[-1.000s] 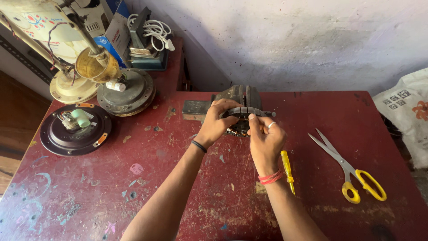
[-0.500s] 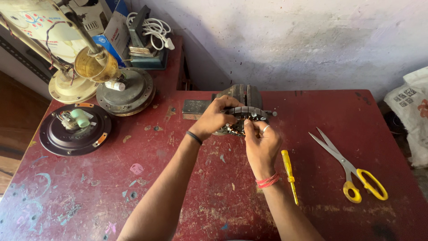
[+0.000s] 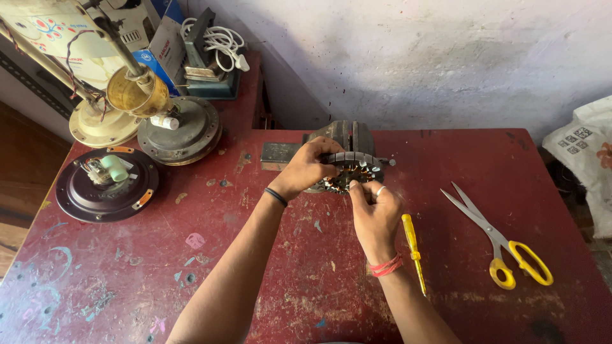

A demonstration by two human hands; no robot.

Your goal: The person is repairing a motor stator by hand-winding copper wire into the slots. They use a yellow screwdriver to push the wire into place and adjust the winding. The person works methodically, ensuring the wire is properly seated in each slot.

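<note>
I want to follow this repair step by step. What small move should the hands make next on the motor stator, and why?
Probably the right hand should pull gently at the copper winding, while the left hand steadies the motor stator. The right fingertips already pinch at its lower edge, the left hand grips its top, and the yellow screwdriver lies unused beside the wrist.

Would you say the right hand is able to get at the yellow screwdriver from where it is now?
Probably yes: the yellow screwdriver lies uncovered on the table just beside the right hand, though its fingers are busy at the motor stator.
</note>
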